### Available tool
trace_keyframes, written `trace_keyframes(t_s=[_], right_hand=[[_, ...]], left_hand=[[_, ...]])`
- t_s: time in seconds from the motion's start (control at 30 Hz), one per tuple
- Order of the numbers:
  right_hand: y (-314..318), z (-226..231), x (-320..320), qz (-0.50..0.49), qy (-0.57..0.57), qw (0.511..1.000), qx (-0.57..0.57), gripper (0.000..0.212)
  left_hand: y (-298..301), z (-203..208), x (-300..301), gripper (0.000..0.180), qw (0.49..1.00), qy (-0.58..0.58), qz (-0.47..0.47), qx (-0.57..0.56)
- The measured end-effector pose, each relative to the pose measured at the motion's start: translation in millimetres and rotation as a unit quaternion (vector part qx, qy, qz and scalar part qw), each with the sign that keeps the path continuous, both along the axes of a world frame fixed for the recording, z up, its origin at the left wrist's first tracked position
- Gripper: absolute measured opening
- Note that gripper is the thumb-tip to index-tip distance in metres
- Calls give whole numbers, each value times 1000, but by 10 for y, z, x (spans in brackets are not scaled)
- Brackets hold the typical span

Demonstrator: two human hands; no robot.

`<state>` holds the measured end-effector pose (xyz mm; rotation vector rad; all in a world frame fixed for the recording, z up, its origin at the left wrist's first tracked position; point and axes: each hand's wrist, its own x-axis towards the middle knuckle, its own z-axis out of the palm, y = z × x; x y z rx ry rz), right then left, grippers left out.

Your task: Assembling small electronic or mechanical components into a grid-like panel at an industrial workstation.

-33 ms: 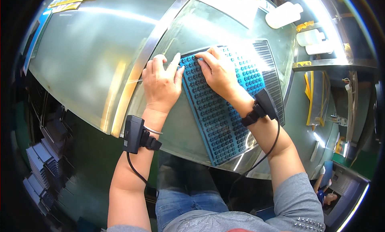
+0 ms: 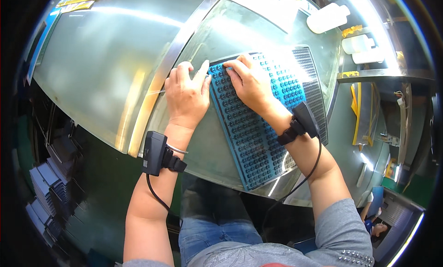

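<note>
Blue and covered with dark round bumps, 1 sheet [image 2: 251, 137] lies slantwise on the pale table [image 2: 196, 149], its far left corner between the person's left hand [image 2: 187, 96] and right hand [image 2: 251, 84]. Hardly anything has changed since the moment just before: both hands are at the same corner, so the work seems to stand where it was. The left has thumb and forefinger parted beside that corner, its other fingers loosely bent; the right has its thumb and fingertips drawn together over the sheet's far edge (what either holds, if anything, I cannot tell). I count 1 dark grid panel [image 2: 314, 82] along the sheet's right side, 3 white bottles [image 2: 328, 18], 2 black wrist boxes [image 2: 155, 151] and 1 bangle [image 2: 176, 149]. The bumps are too blurred to count.
</note>
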<state>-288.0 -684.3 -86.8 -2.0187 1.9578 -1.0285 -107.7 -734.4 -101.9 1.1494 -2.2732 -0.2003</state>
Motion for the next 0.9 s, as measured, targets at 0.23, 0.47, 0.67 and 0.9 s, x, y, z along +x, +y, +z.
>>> trace_keyframes(t_s=[0.23,0.47,0.67,0.9], right_hand=[[-67,-33,118,12,67,998,0,14],[-84,-113,112,37,123,991,-40,20],[-76,-108,110,40,126,991,-35,20],[-98,-99,116,57,130,989,-31,18]], left_hand=[[7,10,9,34,1000,0,-15,-4],[17,8,-4,33,1000,-12,-5,0],[18,7,-2,33,1000,-16,-5,-3],[23,9,-12,35,999,-36,-1,-6]])
